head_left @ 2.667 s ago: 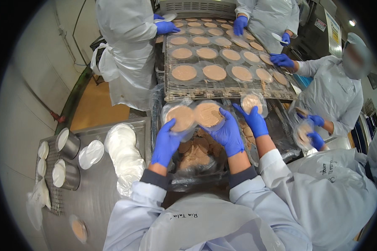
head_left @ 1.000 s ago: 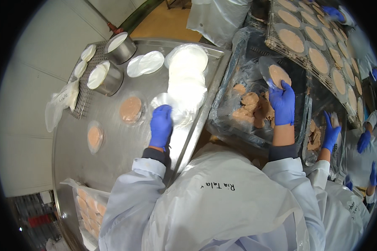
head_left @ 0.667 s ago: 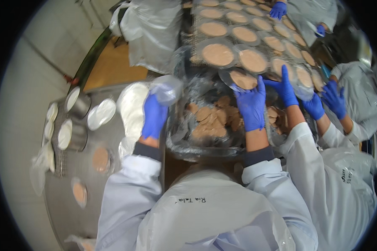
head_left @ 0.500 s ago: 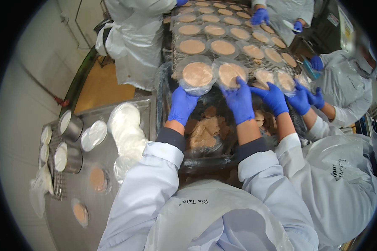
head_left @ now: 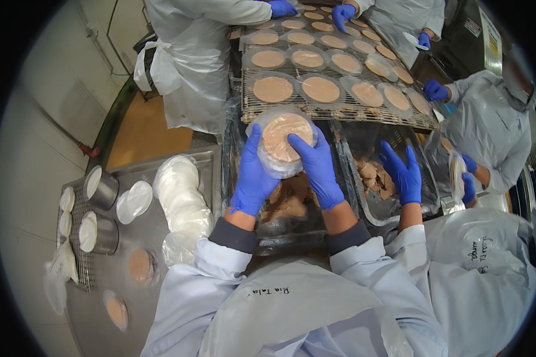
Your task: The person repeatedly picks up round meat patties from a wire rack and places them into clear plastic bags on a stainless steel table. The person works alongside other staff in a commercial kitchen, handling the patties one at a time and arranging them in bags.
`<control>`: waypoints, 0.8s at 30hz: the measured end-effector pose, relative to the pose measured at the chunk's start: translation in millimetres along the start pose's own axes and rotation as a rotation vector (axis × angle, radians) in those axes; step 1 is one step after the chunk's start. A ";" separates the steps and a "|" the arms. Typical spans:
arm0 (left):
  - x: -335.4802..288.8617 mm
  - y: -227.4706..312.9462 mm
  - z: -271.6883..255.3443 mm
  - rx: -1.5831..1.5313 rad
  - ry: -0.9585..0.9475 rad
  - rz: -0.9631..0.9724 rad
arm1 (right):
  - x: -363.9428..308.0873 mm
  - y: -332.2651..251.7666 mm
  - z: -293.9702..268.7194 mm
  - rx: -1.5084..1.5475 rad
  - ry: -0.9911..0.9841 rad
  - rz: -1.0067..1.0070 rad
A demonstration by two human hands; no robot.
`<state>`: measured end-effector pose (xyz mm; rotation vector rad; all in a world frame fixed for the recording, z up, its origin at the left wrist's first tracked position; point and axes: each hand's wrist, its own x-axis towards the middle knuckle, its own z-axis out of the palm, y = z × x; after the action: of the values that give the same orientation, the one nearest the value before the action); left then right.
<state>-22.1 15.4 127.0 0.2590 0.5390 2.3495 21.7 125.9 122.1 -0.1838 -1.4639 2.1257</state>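
Note:
Held between both my blue-gloved hands, in front of the belt's near end, is a stack of round, flat tan patties [head_left: 280,135] on transparent film discs. My left hand [head_left: 248,178] wraps the stack's left side and underside. From the right, my right hand [head_left: 319,171] grips it, thumb pressed on the top patty. Below them, a dark lined bin [head_left: 232,143] contains broken tan meat pieces [head_left: 289,201], partly hidden by my hands. Rows of similar patties on film lie on the wire-mesh belt [head_left: 333,114] just beyond.
At left, a steel table [head_left: 178,321] bears white disc stacks [head_left: 181,190], two metal cylinders [head_left: 103,190] and two patties. A neighbour's open gloved hand [head_left: 404,175] hovers above a second bin [head_left: 372,217] with scraps. Other workers stand along the belt's sides.
My hands have drawn back from the belt's end and come together, bringing the patties into one stack. Patties on the belt have moved nearer. The neighbour's hands have left the belt's edge.

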 end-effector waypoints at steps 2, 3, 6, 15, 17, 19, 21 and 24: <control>-7.3 5.3 3.9 0.209 0.088 -0.002 | 0.0 -13.3 9.5 -0.011 -0.060 -0.021; -5.7 8.8 -5.1 0.133 0.074 -0.011 | 0.3 -16.1 10.5 -0.014 -0.085 -0.034; 2.4 4.5 -35.8 0.103 0.207 -0.069 | 18.2 1.3 -15.0 0.245 -0.073 0.129; 47.3 17.3 -46.5 -0.101 -0.008 -0.002 | 30.1 6.2 -57.4 0.523 0.273 0.225; 59.0 10.3 -42.8 -0.095 -0.042 0.029 | 37.6 -9.1 -47.3 0.591 0.352 0.267; 68.7 3.3 -48.4 -0.111 -0.032 0.020 | 54.3 3.9 -56.7 0.689 0.257 0.243; 67.1 -2.7 -53.6 -0.041 0.080 0.044 | 50.8 11.7 -62.6 0.695 0.280 0.218; 47.3 -0.7 -68.6 0.101 0.134 0.038 | 37.6 15.2 -53.0 0.609 0.379 0.135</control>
<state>-78.9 26.8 67.1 0.1602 0.7245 2.3912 6.1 184.6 94.6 -0.4315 -0.5710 2.3752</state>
